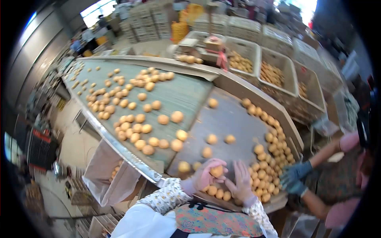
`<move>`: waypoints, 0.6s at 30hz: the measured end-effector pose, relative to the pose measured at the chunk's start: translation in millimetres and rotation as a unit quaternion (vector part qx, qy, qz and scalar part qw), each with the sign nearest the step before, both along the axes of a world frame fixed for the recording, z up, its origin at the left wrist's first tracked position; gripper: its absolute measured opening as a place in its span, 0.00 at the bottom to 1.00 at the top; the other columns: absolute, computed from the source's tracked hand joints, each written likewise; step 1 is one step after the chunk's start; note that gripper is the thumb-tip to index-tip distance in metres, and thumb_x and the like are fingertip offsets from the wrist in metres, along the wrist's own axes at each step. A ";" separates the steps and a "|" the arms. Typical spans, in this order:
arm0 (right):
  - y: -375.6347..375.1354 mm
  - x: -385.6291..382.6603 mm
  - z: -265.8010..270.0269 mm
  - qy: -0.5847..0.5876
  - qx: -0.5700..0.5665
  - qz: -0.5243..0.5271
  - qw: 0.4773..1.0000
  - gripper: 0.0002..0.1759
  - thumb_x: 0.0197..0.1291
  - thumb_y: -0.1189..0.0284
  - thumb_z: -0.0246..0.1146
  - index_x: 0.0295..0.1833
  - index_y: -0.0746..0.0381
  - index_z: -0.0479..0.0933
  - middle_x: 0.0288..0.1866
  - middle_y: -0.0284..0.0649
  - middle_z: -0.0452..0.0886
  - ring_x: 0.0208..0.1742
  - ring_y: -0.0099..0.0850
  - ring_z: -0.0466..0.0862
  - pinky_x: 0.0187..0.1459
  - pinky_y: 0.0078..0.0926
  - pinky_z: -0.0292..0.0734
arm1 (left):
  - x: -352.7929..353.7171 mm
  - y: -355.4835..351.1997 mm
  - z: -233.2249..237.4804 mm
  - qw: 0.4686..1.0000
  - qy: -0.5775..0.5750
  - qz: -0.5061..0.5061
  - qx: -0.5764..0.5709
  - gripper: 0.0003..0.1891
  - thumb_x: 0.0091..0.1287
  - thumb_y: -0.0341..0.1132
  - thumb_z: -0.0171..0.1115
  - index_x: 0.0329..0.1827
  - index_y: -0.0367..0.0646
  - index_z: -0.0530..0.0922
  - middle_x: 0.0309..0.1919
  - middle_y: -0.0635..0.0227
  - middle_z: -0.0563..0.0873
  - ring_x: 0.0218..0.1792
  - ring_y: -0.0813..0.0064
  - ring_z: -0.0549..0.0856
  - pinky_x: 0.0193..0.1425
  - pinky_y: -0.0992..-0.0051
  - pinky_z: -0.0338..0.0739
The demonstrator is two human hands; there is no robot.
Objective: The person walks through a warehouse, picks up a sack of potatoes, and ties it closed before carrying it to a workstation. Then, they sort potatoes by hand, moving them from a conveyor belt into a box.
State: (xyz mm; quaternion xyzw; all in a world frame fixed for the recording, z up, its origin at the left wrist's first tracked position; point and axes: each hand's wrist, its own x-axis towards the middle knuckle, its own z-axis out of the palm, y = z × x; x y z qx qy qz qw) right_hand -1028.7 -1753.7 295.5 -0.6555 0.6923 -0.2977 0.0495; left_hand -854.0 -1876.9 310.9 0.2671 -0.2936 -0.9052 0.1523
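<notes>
My left hand [204, 175], in a thin pinkish glove, is closed round a round yellow-tan potato [216, 171]. Beside it, my right hand [241, 183], gloved alike, has its fingers stretched out and holds nothing I can see. Both are over the grey sorting table [234, 119]. Close to my right hand lies a dense heap of potatoes [264, 174] along the table's curved rim. Several more potatoes [219, 194] sit just below my hands, and a few loose ones [212, 139] rest farther up the surface.
A green conveyor belt [190, 89] with scattered potatoes joins the table on the left. At right, a co-worker's blue-gloved hands [293, 176] are at the heap's edge. Large bins [278, 89] of produce stand behind the raised rim. A white-lined container [101, 172] is below the belt's left edge.
</notes>
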 end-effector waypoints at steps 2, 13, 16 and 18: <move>19.4 -9.3 -20.8 0.037 0.067 0.081 0.994 0.40 0.52 0.56 0.69 0.69 0.63 0.68 0.64 0.57 0.72 0.66 0.55 0.70 0.66 0.53 0.64 | -3.6 2.6 -4.2 0.999 -0.003 0.038 -0.014 0.20 0.77 0.51 0.44 0.59 0.47 0.74 0.48 0.64 0.83 0.38 0.72 0.86 0.48 0.71 0.84; -33.9 52.7 57.1 -0.189 -0.063 0.116 0.973 0.37 0.53 0.69 0.68 0.69 0.69 0.66 0.65 0.56 0.71 0.66 0.54 0.70 0.68 0.46 0.64 | 28.2 11.1 8.0 0.953 0.005 0.064 -0.296 0.18 0.81 0.43 0.39 0.61 0.40 0.69 0.52 0.64 0.78 0.48 0.78 0.82 0.55 0.75 0.80; -58.8 71.5 52.7 -0.376 0.011 0.111 0.920 0.27 0.62 0.70 0.62 0.66 0.66 0.68 0.60 0.48 0.76 0.62 0.44 0.75 0.63 0.39 0.71 | 51.7 10.3 51.2 0.960 0.054 -0.038 -0.272 0.26 0.77 0.41 0.49 0.74 0.42 0.56 0.62 0.63 0.72 0.64 0.72 0.72 0.68 0.69 0.69; -63.1 58.0 36.4 -0.712 0.100 0.096 0.689 0.25 0.70 0.66 0.56 0.68 0.64 0.66 0.60 0.45 0.77 0.63 0.39 0.76 0.58 0.32 0.74 | 69.2 16.1 72.8 0.981 0.123 -0.008 -0.151 0.29 0.77 0.41 0.50 0.76 0.40 0.56 0.71 0.58 0.67 0.72 0.66 0.67 0.74 0.65 0.64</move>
